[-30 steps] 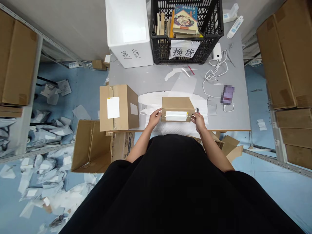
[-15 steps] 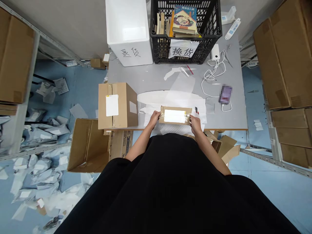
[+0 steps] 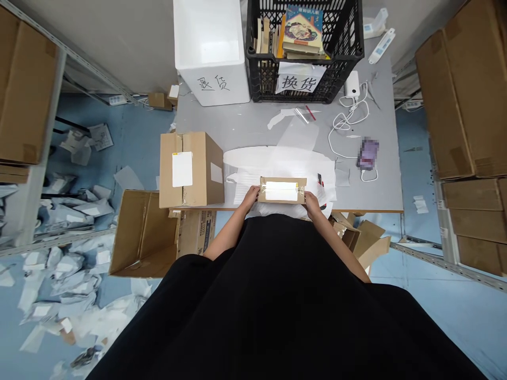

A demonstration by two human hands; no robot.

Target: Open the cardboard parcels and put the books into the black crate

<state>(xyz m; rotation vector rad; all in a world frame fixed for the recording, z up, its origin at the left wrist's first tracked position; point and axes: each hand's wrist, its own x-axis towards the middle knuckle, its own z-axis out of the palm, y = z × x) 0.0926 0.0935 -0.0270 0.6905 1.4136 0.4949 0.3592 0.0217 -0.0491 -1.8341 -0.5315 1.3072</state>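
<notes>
A small flat cardboard parcel (image 3: 282,198) with a white label and clear tape at its ends is held near the table's front edge. My left hand (image 3: 251,198) closes on its left end, and my right hand (image 3: 312,203) grips the right end. Below the parcel lies a white foam sheet (image 3: 277,155) spread on the table. Just right of my right hand, a dark and red slim object (image 3: 321,181), perhaps a cutter, rests on the sheet. To the left stands a taped cardboard box (image 3: 186,198) bearing a white label.
At the back of the grey table (image 3: 368,195) stand a white bin (image 3: 222,89) and a black crate (image 3: 328,84) of books. A phone (image 3: 368,153) with a white cable lies right. An open carton (image 3: 130,232) and many grey parcels (image 3: 71,266) are on the floor at left.
Both hands have shifted the parcel slightly left and toward my body, and its front face has tilted. More of the dark and red object shows beside it.
</notes>
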